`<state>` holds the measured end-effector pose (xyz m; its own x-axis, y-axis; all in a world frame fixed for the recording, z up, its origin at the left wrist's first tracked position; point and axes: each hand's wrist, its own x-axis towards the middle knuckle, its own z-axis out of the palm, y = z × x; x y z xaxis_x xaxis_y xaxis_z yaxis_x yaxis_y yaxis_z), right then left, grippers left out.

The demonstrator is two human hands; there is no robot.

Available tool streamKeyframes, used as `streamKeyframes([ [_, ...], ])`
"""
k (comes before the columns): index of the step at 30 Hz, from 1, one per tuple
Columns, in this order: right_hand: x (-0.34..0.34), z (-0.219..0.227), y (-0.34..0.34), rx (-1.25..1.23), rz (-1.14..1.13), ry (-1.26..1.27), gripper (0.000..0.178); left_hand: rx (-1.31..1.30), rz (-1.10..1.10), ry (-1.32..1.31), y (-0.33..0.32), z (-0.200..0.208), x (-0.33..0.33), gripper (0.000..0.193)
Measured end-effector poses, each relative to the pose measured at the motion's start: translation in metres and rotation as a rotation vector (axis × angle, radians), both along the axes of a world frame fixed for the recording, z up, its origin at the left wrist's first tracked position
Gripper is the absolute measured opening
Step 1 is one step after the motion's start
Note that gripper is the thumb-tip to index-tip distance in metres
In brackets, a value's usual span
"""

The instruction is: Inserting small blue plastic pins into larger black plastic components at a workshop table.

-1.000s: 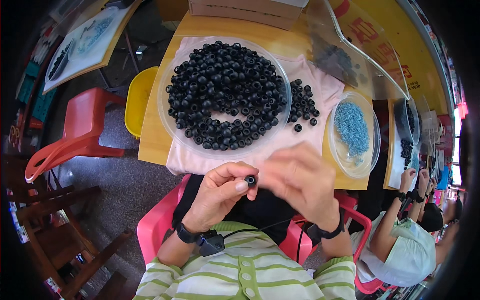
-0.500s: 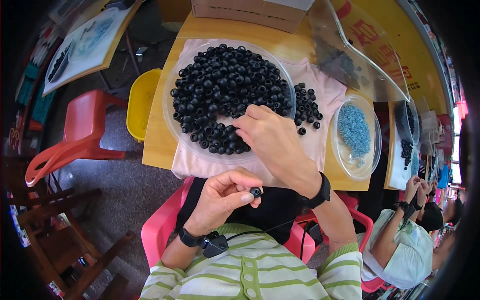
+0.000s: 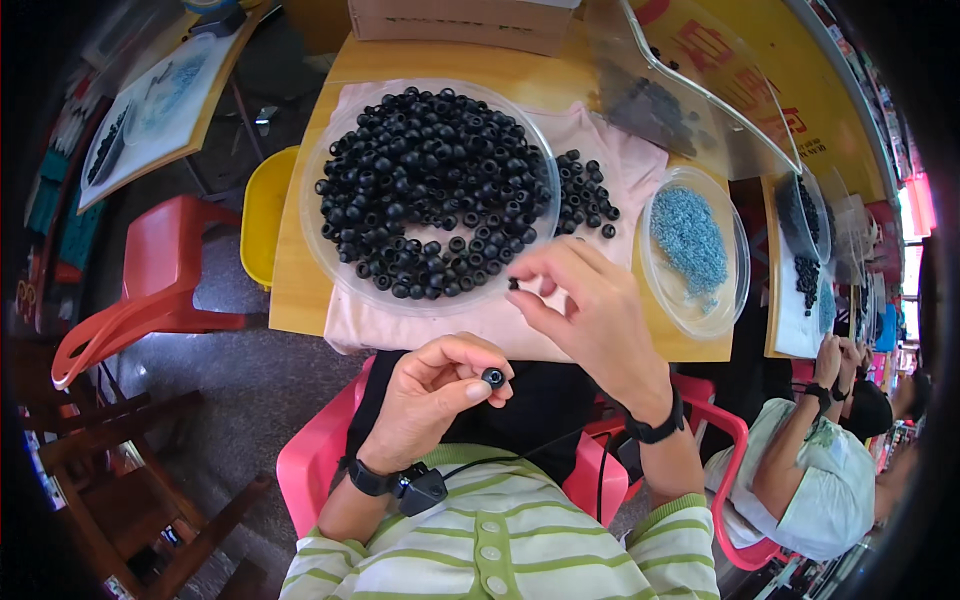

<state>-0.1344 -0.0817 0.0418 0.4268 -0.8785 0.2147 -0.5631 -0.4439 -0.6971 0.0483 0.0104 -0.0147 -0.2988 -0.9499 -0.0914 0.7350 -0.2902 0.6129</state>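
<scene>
My left hand [image 3: 432,400] is closed in a pinch on a round black bead [image 3: 494,378], whose hole faces up with a pale spot in it. Just off the near right rim of a clear round tray [image 3: 310,225], my right hand [image 3: 590,310] grips another dark bead [image 3: 514,284] between thumb and forefinger; it is partly covered by the fingertips. Inside the tray lies a large heap of black beads [image 3: 430,170], with a thin patch near its front. More loose black beads [image 3: 585,195] rest on the pink cloth [image 3: 635,150] to the right.
A clear oval tub [image 3: 735,300] of small light-blue beads [image 3: 690,240] stands at the table's right. A clear plastic bin [image 3: 700,105] and a cardboard box [image 3: 460,25] are behind. Leftward are a yellow bin [image 3: 262,220] and a red chair [image 3: 165,260]. Another person [image 3: 800,480] sits at right.
My right hand has drawn back from the heap, toward me and to the right, with a bead in its fingertips. My left hand keeps its bead. The whole view has shifted slightly.
</scene>
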Motion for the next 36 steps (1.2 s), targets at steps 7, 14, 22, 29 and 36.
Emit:
streamKeyframes([
  [7, -0.052, -0.040, 0.033, -0.145, -0.116, 0.161, 0.017, 0.004, 0.004, -0.051, -0.001, -0.003, -0.010, 0.018],
  [14, -0.060, -0.042, 0.040, -0.170, -0.164, 0.121, 0.019, 0.050, -0.007, -0.176, 0.000, 0.006, -0.019, 0.016],
  [22, -0.066, -0.041, 0.035, -0.281, 0.016, 0.292, 0.029, 0.081, -0.044, -0.123, 0.004, 0.002, -0.018, 0.020],
  [29, -0.062, -0.044, 0.028, -0.139, -0.060, 0.114, 0.018, 0.104, -0.068, -0.072, 0.002, 0.002, -0.022, 0.020],
  [36, -0.066, -0.033, 0.007, 0.114, 0.009, 0.062, 0.015, 0.123, -0.036, -0.154, 0.001, 0.007, -0.027, 0.017],
])
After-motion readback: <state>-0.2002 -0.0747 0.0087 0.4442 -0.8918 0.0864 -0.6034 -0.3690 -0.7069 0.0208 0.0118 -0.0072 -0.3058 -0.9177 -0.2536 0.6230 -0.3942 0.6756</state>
